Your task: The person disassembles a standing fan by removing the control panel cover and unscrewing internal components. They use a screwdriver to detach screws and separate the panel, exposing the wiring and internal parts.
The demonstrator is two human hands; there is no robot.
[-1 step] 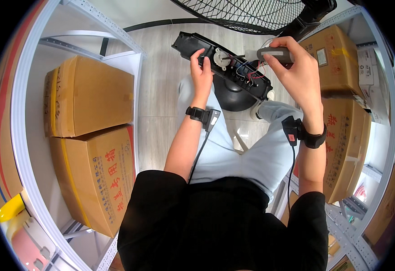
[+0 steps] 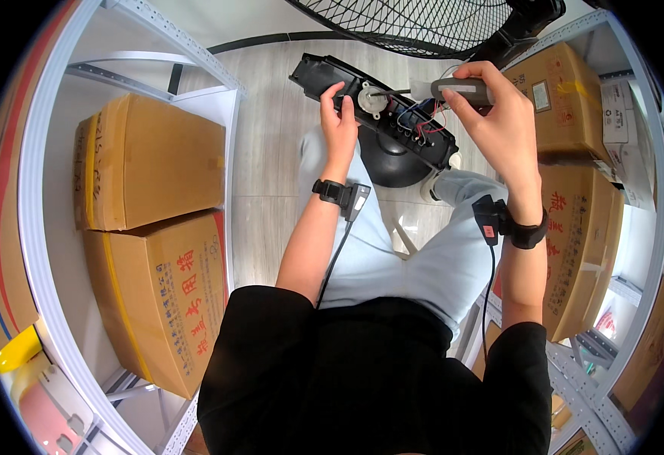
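Observation:
My left hand (image 2: pixel 339 125) grips the near edge of a long black plastic fan control housing (image 2: pixel 318 74), its fingers bent over the edge. The housing lies open at a slant above my knees. A white round geared part (image 2: pixel 370 100) sits inside it, beside red, blue and black wires (image 2: pixel 423 129). In my right hand (image 2: pixel 503 114) is a screwdriver (image 2: pixel 461 91) with a grey handle, pinched between thumb and fingers. Its shaft points left, and the tip reaches the white round part. Whether it sits in a screw I cannot tell.
A round black base (image 2: pixel 393 161) stands under the housing, between my legs. Beyond is a black wire fan grille (image 2: pixel 415 26). Metal shelves with cardboard boxes (image 2: pixel 169 163) flank me on the left, with more boxes (image 2: pixel 556 98) on the right. Cables (image 2: pixel 336 258) hang from both wrist straps.
The screwdriver's shaft has shifted very slightly away from me at its tip. My hands and the housing look almost unmoved.

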